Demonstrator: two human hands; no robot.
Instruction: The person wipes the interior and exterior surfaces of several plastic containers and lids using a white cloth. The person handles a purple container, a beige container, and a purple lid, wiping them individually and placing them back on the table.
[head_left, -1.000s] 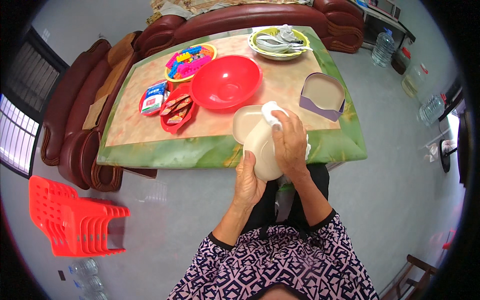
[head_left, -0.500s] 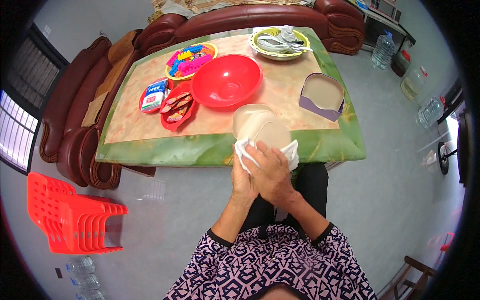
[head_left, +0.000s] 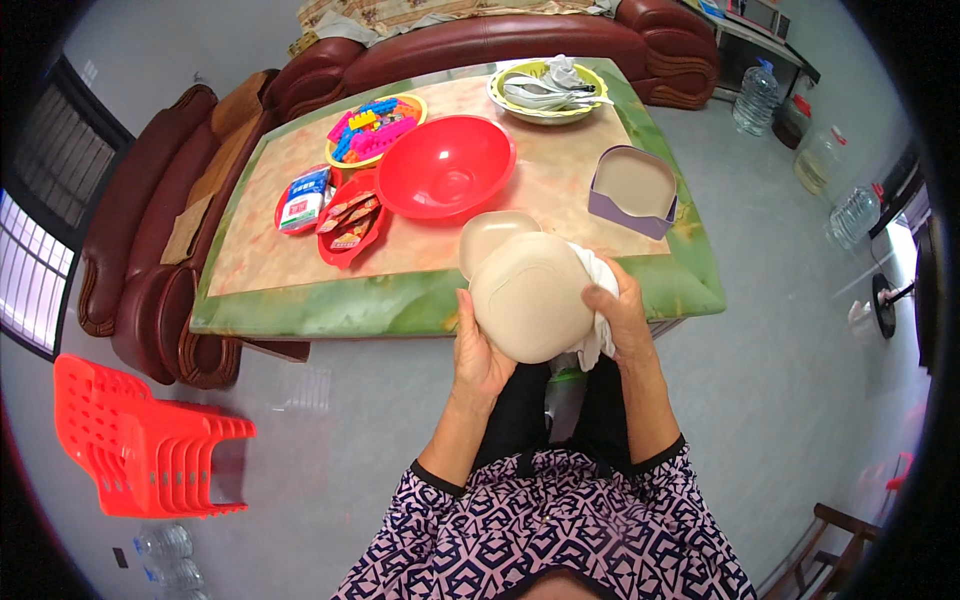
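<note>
Hands have split apart since half a second ago: then overlapped on the near side of the beige plate (head_left: 530, 300), now one each side, and the white cloth (head_left: 597, 342) has shifted to the plate's right edge. Plate sits up in the air across the bench (head_left: 330, 317)'s near edge, broad face with a faint ring outline toward the camera.

Left hand (head_left: 485, 360): part-curled, thumb up at the left rim, palm low against the edge; fingers behind hidden. Right hand (head_left: 625, 315): bent round the right rim, pinching through the cloth, thumb in front.

Second beige dish (head_left: 490, 235) lies just behind, partly covered in view; can't tell if they touch. Red bowl (head_left: 445, 170) is beyond it, purple box (head_left: 630, 212) off to the right.

Risks, my read: smooth plate could skid out if the cloth slides under the right thumb, left hold being edge-only. Drop could reach the floor (head_left: 330, 440). Tilting forward could knock the second dish.
</note>
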